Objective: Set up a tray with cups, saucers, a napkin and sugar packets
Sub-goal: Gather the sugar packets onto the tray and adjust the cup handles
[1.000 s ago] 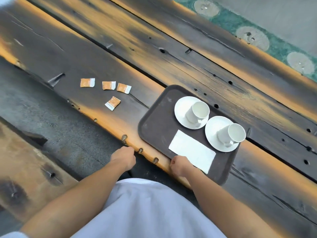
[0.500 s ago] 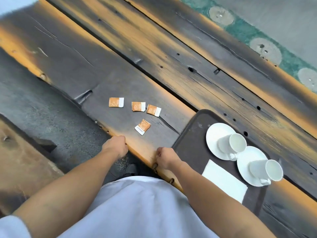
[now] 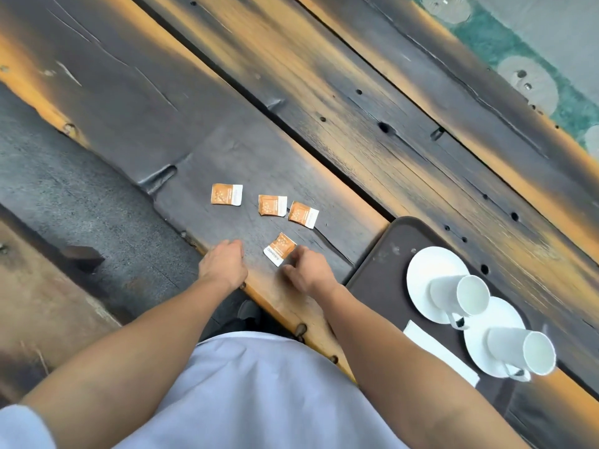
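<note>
Several orange-and-white sugar packets lie on the dark wooden table; the nearest sugar packet [image 3: 280, 249] sits between my hands, three more packets [image 3: 271, 205] in a row beyond it. My right hand [image 3: 306, 270] rests just right of the nearest packet, fingers curled and touching its edge. My left hand [image 3: 223, 265] lies flat at the table's front edge, holding nothing. At the right, a brown tray [image 3: 382, 273] carries two white saucers [image 3: 424, 270], each with a white cup [image 3: 462, 294], the nearer cup [image 3: 522, 351] close to a white napkin [image 3: 434, 348].
The table is rough, dark planks with orange streaks, holes and a long gap [image 3: 324, 150] between boards. A grey floor [image 3: 64, 189] shows at left below the table edge. A green patterned strip [image 3: 531, 59] runs along the far right.
The view has shifted left. My right hand left the tray's edge and moved left to the nearest sugar packet. My left hand slid forward onto the table edge.
</note>
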A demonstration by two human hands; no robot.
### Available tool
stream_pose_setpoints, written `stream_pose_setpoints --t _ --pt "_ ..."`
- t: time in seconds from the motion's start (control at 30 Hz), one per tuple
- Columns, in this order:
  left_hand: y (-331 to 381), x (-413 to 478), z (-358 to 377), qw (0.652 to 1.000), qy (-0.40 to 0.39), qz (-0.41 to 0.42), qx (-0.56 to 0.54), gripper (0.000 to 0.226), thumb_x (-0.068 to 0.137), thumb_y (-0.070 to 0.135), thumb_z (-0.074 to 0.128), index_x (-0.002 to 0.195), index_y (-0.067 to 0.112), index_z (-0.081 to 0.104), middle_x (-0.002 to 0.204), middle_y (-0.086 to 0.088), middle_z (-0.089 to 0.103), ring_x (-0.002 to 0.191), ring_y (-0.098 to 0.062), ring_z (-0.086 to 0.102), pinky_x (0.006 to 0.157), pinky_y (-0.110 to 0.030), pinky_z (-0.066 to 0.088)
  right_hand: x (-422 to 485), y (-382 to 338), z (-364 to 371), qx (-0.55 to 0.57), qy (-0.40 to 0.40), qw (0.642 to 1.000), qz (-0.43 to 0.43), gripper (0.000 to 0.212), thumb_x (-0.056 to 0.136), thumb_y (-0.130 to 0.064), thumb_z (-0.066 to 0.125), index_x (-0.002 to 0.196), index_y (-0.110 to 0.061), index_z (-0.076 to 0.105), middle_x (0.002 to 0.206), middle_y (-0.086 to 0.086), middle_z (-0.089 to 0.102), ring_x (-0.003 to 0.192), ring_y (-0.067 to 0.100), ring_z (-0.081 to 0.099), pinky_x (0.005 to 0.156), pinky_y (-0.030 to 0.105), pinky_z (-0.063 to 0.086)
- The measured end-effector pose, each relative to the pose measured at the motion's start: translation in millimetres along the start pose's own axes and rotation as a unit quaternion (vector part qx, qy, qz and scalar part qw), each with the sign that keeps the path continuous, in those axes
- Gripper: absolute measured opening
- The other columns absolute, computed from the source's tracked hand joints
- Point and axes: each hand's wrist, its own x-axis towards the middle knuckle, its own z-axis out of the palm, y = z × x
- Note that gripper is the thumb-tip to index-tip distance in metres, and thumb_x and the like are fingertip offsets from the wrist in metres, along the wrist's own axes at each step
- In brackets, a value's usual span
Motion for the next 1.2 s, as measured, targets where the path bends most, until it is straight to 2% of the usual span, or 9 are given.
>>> stream_pose_setpoints --t 0.1,0.23,0.37,0.47,0.67,0.8,0.93,1.07,1.2 --pt "5 5 4 1.000 -0.006 0.021 -0.005 0.016 0.089 0.010 0.054 0.101 0.019 0.055 0.110 -0.003 0.054 0.109 -0.026 0.051 0.085 -0.040 0.049 14 -5 -6 0.009 0.020 1.000 0.004 0.029 0.092 -0.028 0.061 0.116 -0.014 0.053 0.118 0.011 0.057 0.109 0.029 0.057 0.080 0.030 0.041" --pt "8 11 4 1.000 0.008 0.022 -0.007 0.014 0.090 0.013 0.053 0.103 0.018 0.053 0.111 -0.004 0.053 0.111 -0.026 0.050 0.086 -0.041 0.049 22 -13 -7 0.000 0.024 1.000 0.000 0.048 0.091 -0.034 0.066 0.131 -0.016 0.047 0.131 0.008 0.044 0.116 0.029 0.055 0.095 0.040 0.049" --pt "8 17 -1 1.000 -0.001 0.031 -0.001 0.010 0.089 0.016 0.052 0.099 0.021 0.051 0.108 -0.003 0.056 0.105 -0.026 0.054 0.085 -0.039 0.048 23 -18 -4 -0.099 0.024 0.994 -0.028 0.055 0.090 -0.037 0.068 0.134 -0.019 0.041 0.134 0.008 0.037 0.121 0.033 0.050 0.089 0.046 0.052" --pt "8 24 -6 1.000 -0.022 0.014 -0.013 0.010 0.086 0.017 0.053 0.094 0.023 0.052 0.103 0.000 0.056 0.095 -0.024 0.055 0.080 -0.035 0.047 25 -17 -3 -0.128 0.034 0.990 -0.042 0.048 0.092 -0.033 0.065 0.131 -0.019 0.041 0.133 0.009 0.036 0.120 0.033 0.047 0.084 0.047 0.053" --pt "6 34 -16 0.998 -0.046 -0.020 -0.048 0.019 0.078 0.017 0.065 0.073 0.026 0.050 0.085 0.008 0.060 0.086 -0.022 0.059 0.070 -0.029 0.042 32 -11 -6 -0.081 0.049 0.994 -0.048 0.036 0.090 -0.024 0.068 0.118 -0.019 0.046 0.127 0.007 0.039 0.117 0.031 0.047 0.078 0.039 0.045" --pt "3 34 -19 0.995 -0.059 -0.025 -0.071 0.018 0.080 0.016 0.067 0.074 0.027 0.053 0.087 0.005 0.065 0.087 -0.021 0.062 0.074 -0.032 0.052 34 -11 -7 -0.055 0.055 0.996 -0.042 0.041 0.086 -0.016 0.071 0.120 -0.019 0.047 0.125 0.006 0.042 0.116 0.031 0.049 0.090 0.045 0.050" --pt "1 32 -17 0.994 -0.053 -0.028 -0.088 0.019 0.081 0.014 0.068 0.075 0.026 0.055 0.088 0.006 0.064 0.088 -0.020 0.062 0.077 -0.033 0.054 33 -16 -5 -0.066 0.050 0.994 -0.066 0.047 0.083 -0.003 0.059 0.123 -0.026 0.051 0.120 0.005 0.039 0.112 0.030 0.048 0.088 0.041 0.050" --pt "-1 29 -12 0.995 -0.047 -0.022 -0.089 0.019 0.082 0.018 0.071 0.076 0.027 0.055 0.089 0.007 0.063 0.090 -0.019 0.061 0.079 -0.032 0.051 31 -18 -1 -0.082 0.033 0.994 -0.062 0.028 0.085 -0.004 0.056 0.109 -0.020 0.054 0.115 0.005 0.043 0.107 0.030 0.049 0.086 0.042 0.051" --pt "0 27 -9 0.995 -0.043 -0.014 -0.084 0.019 0.083 0.019 0.070 0.079 0.029 0.054 0.096 0.003 0.060 0.095 -0.021 0.059 0.081 -0.032 0.048 26 -13 1 -0.072 0.002 0.995 -0.066 0.010 0.091 -0.010 0.053 0.098 -0.016 0.056 0.104 0.007 0.060 0.099 0.031 0.057 0.074 0.036 0.047"
